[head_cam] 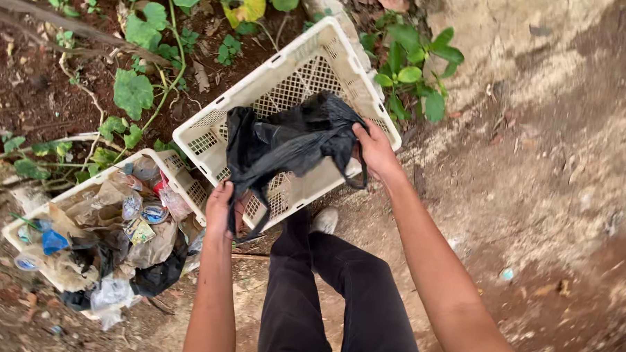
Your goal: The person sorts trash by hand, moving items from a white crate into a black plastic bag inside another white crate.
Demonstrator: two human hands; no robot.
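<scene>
Bare dirt ground (pixel 533 225), leafy weeds (pixel 410 72), daylight

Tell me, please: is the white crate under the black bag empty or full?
Mostly empty, it seems. The white crate shows bare lattice walls and floor around the black bag, which both hands hold above it; the part behind the bag is hidden.

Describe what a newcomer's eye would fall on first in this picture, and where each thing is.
At the centre, a crumpled black plastic bag is stretched between the left hand and right hand, over a white lattice crate tilted on the soil. At lower left, a second white crate overflows with rubbish: paper, wrappers and plastic.
</scene>
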